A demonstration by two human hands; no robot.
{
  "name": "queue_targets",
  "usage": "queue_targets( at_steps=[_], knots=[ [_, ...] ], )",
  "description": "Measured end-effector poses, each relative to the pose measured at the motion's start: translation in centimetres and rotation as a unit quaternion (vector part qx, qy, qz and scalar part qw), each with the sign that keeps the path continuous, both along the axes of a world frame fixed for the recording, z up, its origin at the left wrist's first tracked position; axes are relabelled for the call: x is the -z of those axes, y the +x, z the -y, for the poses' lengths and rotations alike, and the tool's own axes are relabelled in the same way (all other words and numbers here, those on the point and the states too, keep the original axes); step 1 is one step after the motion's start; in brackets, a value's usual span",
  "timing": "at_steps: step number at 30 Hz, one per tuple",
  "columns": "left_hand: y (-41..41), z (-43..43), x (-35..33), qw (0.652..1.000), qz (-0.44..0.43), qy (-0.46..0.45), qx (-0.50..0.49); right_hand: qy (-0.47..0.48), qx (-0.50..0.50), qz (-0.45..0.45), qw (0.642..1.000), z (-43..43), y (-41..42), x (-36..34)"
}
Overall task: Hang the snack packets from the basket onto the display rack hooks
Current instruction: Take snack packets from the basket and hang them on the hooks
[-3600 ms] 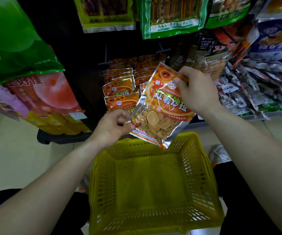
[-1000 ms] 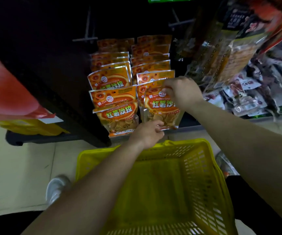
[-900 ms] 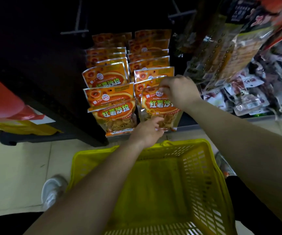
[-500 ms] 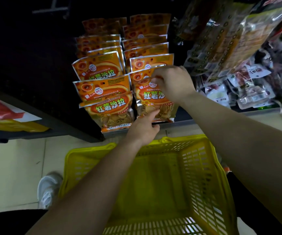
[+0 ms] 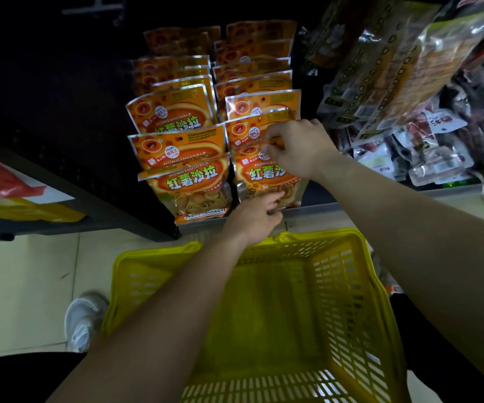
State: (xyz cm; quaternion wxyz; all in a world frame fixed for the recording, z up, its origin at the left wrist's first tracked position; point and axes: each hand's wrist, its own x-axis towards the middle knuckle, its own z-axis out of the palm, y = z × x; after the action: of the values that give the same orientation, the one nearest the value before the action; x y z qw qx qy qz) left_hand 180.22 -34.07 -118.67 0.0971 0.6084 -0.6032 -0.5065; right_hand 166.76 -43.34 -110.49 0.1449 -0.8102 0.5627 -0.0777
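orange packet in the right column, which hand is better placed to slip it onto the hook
Right: the right hand pinches the orange packet at its top edge; the left hand only touches its bottom.

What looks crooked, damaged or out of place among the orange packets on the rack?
Nothing stands out: both columns of orange packets hang orderly, none visibly torn or spilled. Only the front right packet is unsettled: the right hand pinches its top, the left hand touches its bottom.

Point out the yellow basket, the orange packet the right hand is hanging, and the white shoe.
yellow basket (image 5: 348, 286), head view, on its slotted right wall.
orange packet (image 5: 264, 174), head view, on its printed front lettering.
white shoe (image 5: 85, 318), head view, on its upper.
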Motion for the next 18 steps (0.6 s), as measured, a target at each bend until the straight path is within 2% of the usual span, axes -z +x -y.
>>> queue_targets(
  at_steps=[7,18],
  knots=[
    [0.1,-0.3,-1.0,0.999,0.027,-0.004,0.023,-0.004,0.015,-0.043,0.999,-0.5,-0.4,-0.7],
    [5.3,-3.4,-6.5,0.997,0.058,-0.036,-0.023,-0.046,0.079,-0.048,0.995,-5.9,-2.9,-4.6]
  ],
)
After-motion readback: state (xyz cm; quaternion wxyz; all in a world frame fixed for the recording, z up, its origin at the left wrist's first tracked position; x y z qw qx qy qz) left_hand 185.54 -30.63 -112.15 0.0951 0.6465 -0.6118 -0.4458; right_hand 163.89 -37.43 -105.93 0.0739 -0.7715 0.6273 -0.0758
